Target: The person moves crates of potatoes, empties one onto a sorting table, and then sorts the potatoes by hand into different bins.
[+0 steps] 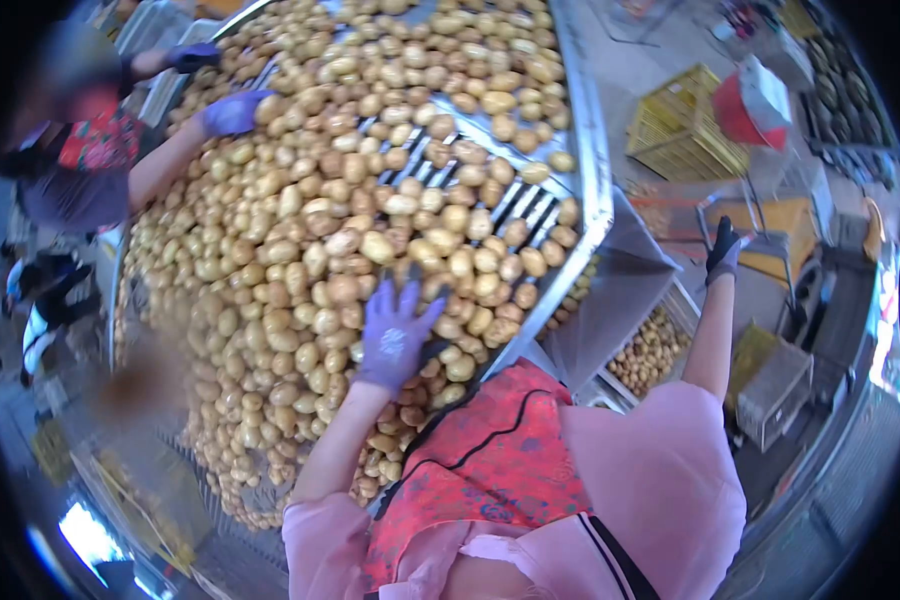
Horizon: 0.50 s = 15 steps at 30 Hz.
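Note:
Many potatoes (300, 270) lie heaped over a large metal sorting table (592, 150) with slots in its bed. My left hand (395, 335), in a purple glove with dark fingertips, rests on the potatoes near the table's front edge, fingers spread and nothing gripped. Off to the right, my right hand (724, 252) is stretched out beyond the table, also gloved. Its dark fingers point away from me with the thumb apart, and I see nothing held in them. Near it stands a thin metal frame (790, 270) by an orange-yellow board (778, 235).
Beside the table, a grey sheet chute (610, 315) hangs over a crate of potatoes (650, 355). A yellow crate (685, 125) and a red-and-white container (750, 105) stand further back. Across the heap, a co-worker's gloved hand (235, 113) touches potatoes.

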Available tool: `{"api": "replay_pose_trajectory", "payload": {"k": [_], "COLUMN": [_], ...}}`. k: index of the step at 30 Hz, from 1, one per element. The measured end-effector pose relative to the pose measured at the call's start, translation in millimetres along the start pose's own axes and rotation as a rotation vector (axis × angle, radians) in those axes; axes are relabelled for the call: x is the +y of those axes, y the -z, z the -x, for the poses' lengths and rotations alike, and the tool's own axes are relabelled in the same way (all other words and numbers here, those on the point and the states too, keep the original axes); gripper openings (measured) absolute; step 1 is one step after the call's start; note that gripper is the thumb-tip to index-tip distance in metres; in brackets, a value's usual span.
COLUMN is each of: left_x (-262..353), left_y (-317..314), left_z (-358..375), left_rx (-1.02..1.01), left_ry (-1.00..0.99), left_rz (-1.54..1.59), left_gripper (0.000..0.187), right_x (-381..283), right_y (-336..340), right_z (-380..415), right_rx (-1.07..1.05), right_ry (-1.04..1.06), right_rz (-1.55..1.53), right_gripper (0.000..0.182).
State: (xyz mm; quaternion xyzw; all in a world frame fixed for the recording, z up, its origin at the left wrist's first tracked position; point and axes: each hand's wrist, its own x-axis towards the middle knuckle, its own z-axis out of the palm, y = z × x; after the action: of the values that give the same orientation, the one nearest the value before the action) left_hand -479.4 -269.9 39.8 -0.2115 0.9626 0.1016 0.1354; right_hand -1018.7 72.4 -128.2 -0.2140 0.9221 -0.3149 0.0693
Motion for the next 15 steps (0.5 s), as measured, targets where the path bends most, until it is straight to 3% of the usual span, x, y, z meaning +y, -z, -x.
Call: {"api": "replay_pose_trajectory", "payload": {"k": [2,4,5,6,7,8,10,12,15], "left_x": [5,7,12,14,11,9,-9,-46,-98], "left_y": [1,-10,-9,-7,-10,10,23,25,65], "left_z": [-23,-46,-58,-69,-77,-82,-86,-103,-125], "left_rx": [0.038,0.021,-0.010,-0.039,-0.077,-0.144,-0.079,-0.026,0.086], "left_ry": [-0.078,-0.133,-0.112,-0.096,-0.151,-0.153,-0.115,-0.097,0.218], "left_rz": [-0.032,-0.050,0.021,0.092,0.034,0.141,0.398,0.168,-0.159], "left_gripper": [0.058,0.059,0.059,0.059,0.062,0.060,0.059,0.056,0.055], "right_x": [-121,-252,-271,-327,-345,-357,-392,-416,-447], "right_y": [-50,-98,-140,-144,-178,-211,-233,-263,-296], "right_z": [18,76,91,104,118,119,95,69,37], "right_rx": [0.226,0.129,0.042,-0.337,-0.300,-0.259,-0.231,-0.313,-0.381], "right_ry": [0.122,0.530,0.769,0.735,0.739,0.746,0.734,0.650,0.433], "right_rz": [0.098,0.208,0.299,0.154,0.192,0.230,0.303,0.531,0.468], "right_gripper": [0.047,0.022,0.025,0.037,0.043,0.050,0.058,0.056,0.058]}}
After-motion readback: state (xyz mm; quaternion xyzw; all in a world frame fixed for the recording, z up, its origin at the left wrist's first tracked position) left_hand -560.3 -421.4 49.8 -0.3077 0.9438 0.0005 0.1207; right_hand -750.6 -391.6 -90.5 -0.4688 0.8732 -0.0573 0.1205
